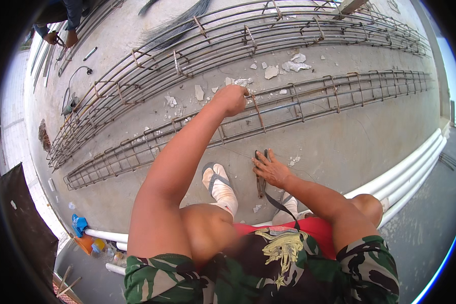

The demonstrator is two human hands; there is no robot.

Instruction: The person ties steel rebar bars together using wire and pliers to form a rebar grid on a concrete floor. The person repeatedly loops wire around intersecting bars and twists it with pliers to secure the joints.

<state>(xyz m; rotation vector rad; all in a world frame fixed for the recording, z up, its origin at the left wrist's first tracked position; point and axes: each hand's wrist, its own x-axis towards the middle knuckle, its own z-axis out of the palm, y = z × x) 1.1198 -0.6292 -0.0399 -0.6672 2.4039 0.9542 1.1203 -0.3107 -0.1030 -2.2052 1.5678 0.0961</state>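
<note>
A narrow rebar cage [311, 103] lies across the concrete floor before me. My left hand [232, 100] is closed at its far upper bar, fingers curled around the top of a rusty steel stirrup [258, 114]. On the near side of the cage, my right hand [272, 169] rests with spread fingers over a pair of pincers [261, 187]. The pincers' dark handles poke out beyond the fingers, and their jaws point back towards me. Beside them a black strap [277, 204] runs up to my red shorts.
A larger rebar cage [212, 45] lies beyond, with tie wire [174, 26] behind it. Concrete rubble [271, 72] litters the gap between cages. White pipes [402, 167] lie at right. Another person's hands [62, 38] hold a tool at upper left, near a corded power tool [71, 106].
</note>
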